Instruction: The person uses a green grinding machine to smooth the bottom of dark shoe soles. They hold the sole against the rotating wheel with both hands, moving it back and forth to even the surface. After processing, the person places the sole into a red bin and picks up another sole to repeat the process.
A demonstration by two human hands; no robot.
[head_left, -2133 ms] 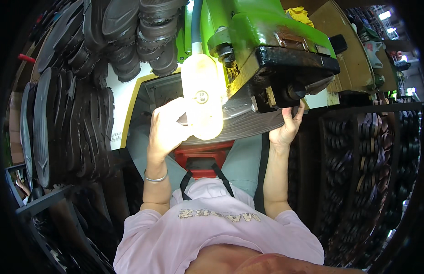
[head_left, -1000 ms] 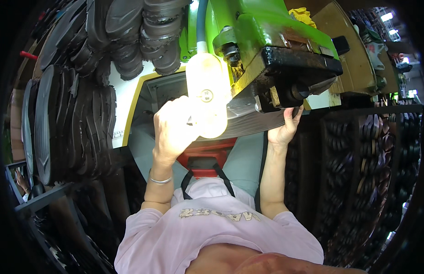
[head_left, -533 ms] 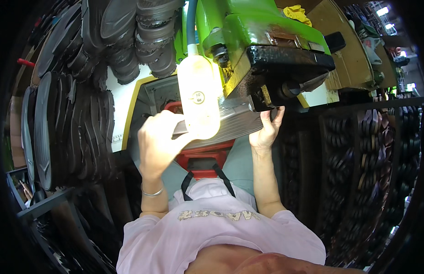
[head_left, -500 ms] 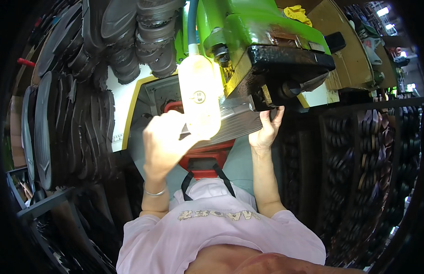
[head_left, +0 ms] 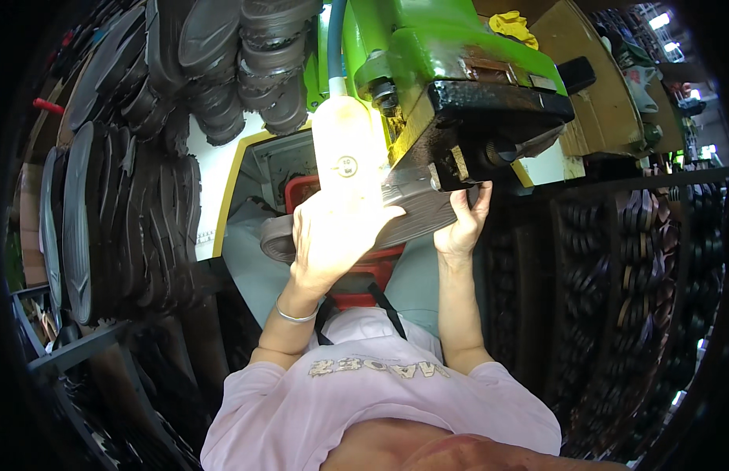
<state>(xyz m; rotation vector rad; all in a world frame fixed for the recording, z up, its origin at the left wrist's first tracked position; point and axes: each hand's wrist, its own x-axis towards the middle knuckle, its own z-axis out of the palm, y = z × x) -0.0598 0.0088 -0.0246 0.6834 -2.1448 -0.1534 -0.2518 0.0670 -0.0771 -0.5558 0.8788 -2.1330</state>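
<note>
A dark grey ribbed shoe sole [head_left: 422, 217] lies across the front of the green machine, its right end under the black machine head [head_left: 490, 118]. My left hand [head_left: 333, 239] is closed over the sole near its middle, thumb stretched along the ribs; lamp glare washes out this hand and its fingers are partly hidden. Past my left hand the sole's rounded left end [head_left: 276, 240] sticks out. My right hand [head_left: 460, 221] grips the right end between thumb and fingers, close below the machine head. The glowing lamp [head_left: 345, 149] hangs just above my left hand.
Stacked dark soles [head_left: 133, 220] stand at the left, with more soles [head_left: 270, 63] behind them. The green machine body [head_left: 458, 47] rises in front. A cardboard box [head_left: 600, 94] stands at the far right. Racks of soles [head_left: 639, 259] line the right side. A red stool [head_left: 356, 286] shows below my hands.
My left hand has moved right along the sole, uncovering its left end, and its thumb now stretches out. My right hand stays at the right end, nearly unmoved.
</note>
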